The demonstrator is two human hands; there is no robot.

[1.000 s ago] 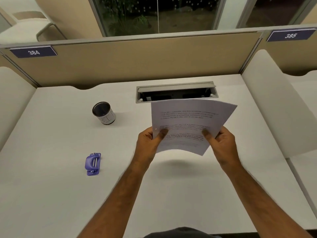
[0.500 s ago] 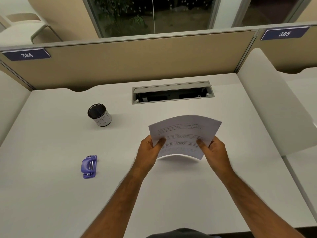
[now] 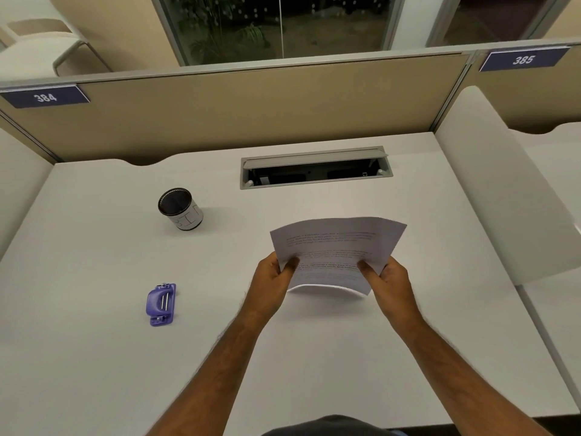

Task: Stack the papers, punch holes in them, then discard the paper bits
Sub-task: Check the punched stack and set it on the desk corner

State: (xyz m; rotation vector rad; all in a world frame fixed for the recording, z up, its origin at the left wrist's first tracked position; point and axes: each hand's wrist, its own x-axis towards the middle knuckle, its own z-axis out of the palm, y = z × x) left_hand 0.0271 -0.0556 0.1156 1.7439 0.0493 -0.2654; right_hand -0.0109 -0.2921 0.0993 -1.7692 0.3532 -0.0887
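I hold a thin stack of printed white papers over the middle of the white desk, bowed upward, its near edge close to the desktop. My left hand pinches the stack's lower left corner, thumb on top. My right hand pinches the lower right corner the same way. A small purple hole punch lies on the desk to the left of my left forearm. Farther back on the left stands a small dark-rimmed cup labelled BIN.
An open grey cable tray is sunk into the desk behind the papers. A beige divider panel closes off the back, and white side panels flank the desk on both sides.
Both hands have brought the papers down and toward me, from held up and tilted to low over the desk. The punch and bin cup have not moved.
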